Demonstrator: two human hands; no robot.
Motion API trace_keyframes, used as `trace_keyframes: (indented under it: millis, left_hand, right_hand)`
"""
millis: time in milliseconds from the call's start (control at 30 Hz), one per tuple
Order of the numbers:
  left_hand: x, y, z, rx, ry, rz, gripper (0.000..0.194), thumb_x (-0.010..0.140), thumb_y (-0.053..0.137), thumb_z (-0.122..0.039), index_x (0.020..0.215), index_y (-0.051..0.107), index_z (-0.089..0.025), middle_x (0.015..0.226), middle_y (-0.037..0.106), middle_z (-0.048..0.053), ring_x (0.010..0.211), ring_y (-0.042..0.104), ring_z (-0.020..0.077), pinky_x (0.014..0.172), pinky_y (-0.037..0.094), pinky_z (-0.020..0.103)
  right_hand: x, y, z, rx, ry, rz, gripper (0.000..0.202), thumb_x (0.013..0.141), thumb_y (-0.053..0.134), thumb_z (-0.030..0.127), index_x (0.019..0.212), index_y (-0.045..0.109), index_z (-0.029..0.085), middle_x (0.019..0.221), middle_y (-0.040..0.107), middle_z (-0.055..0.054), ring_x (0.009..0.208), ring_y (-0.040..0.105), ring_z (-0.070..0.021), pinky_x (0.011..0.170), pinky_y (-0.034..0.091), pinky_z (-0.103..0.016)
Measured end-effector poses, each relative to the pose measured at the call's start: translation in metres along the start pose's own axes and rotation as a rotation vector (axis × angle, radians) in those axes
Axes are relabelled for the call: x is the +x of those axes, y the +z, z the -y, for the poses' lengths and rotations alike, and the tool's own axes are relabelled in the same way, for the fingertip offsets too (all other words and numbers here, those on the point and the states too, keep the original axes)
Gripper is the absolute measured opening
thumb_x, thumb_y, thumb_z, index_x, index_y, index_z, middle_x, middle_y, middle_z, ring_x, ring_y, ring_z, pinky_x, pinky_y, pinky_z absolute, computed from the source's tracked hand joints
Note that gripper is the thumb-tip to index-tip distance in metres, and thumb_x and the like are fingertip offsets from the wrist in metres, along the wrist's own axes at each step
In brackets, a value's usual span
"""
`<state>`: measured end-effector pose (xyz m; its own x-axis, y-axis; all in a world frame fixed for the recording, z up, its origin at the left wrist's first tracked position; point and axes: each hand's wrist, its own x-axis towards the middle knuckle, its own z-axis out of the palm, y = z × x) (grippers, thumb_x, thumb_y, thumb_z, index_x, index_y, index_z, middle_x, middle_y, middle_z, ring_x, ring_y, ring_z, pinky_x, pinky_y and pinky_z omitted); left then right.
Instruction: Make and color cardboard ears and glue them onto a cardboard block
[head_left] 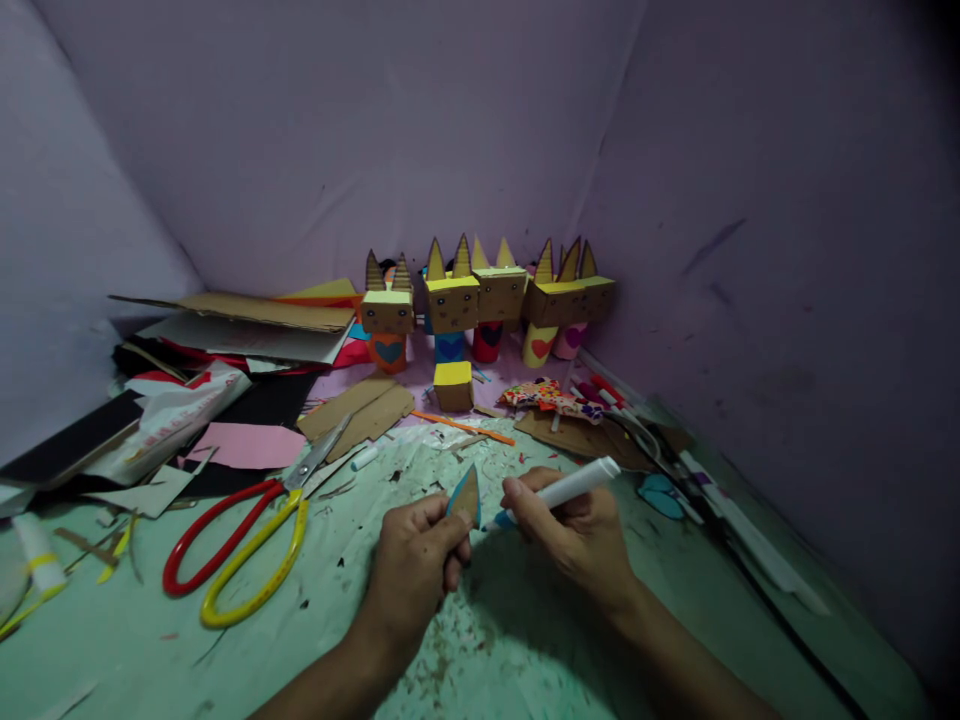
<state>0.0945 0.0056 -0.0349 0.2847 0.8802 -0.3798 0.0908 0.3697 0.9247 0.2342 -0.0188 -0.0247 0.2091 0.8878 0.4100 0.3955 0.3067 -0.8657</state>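
Between the thumb and fingers of my left hand (424, 548) is a small pointed cardboard ear (466, 494) with blue along its edges, tip upward. My right hand (574, 525) grips a white marker (577, 484); its blue tip points left, close beside the ear's right edge. Whether tip and ear touch I cannot tell. Beyond my hands stands a row of cardboard-headed figures with pointed ears, among them a blue-bodied one (451, 300) and an orange-bodied one (388, 320). A small cardboard box with a yellow top (453, 388) sits in front of them.
Large scissors (259, 530) with red and yellow handles lie at the left. Behind them are cardboard sheets (262, 310), pink paper (247, 445) and a white cap (364, 458). Patterned paper (551, 398), blue cutouts (661, 496) and a dark cable (765, 605) lie on the right.
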Motion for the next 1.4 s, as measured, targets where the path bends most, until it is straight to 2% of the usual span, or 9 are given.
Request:
trace_keyframes:
  millis: [167, 767, 1400]
  left_hand:
    - [-0.0003, -0.0005, 0.0003, 0.018, 0.014, 0.012, 0.028, 0.068, 0.052, -0.037, 0.049, 0.049, -0.017, 0.030, 0.037, -0.006, 0.028, 0.027, 0.0050, 0.032, 0.019, 0.018]
    - [-0.0009, 0.0003, -0.0006, 0.033, 0.003, 0.022, 0.028, 0.067, 0.054, -0.035, 0.046, 0.048, -0.017, 0.032, 0.036, -0.007, 0.030, 0.027, 0.0045, 0.035, 0.019, 0.019]
    - [-0.0030, -0.0013, -0.0016, 0.043, 0.033, 0.048, 0.027, 0.065, 0.054, -0.034, 0.045, 0.048, -0.017, 0.034, 0.037, -0.006, 0.031, 0.029, 0.0048, 0.036, 0.019, 0.019]
  right_hand:
    - [-0.0014, -0.0009, -0.0011, 0.005, 0.019, -0.003, 0.028, 0.079, 0.055, 0.030, 0.055, 0.057, 0.016, 0.044, 0.047, 0.003, 0.039, 0.040, -0.0083, 0.034, 0.030, -0.020]
    - [0.0019, -0.0001, -0.0065, 0.077, -0.006, -0.142, 0.020, 0.077, 0.060, 0.029, 0.061, 0.062, 0.017, 0.049, 0.056, 0.001, 0.043, 0.050, -0.0109, 0.040, 0.040, -0.022]
    - [0.0036, -0.0013, -0.0057, 0.045, -0.016, -0.221, 0.017, 0.078, 0.060, 0.029, 0.065, 0.063, 0.018, 0.054, 0.059, 0.000, 0.049, 0.053, -0.0131, 0.044, 0.041, -0.024]
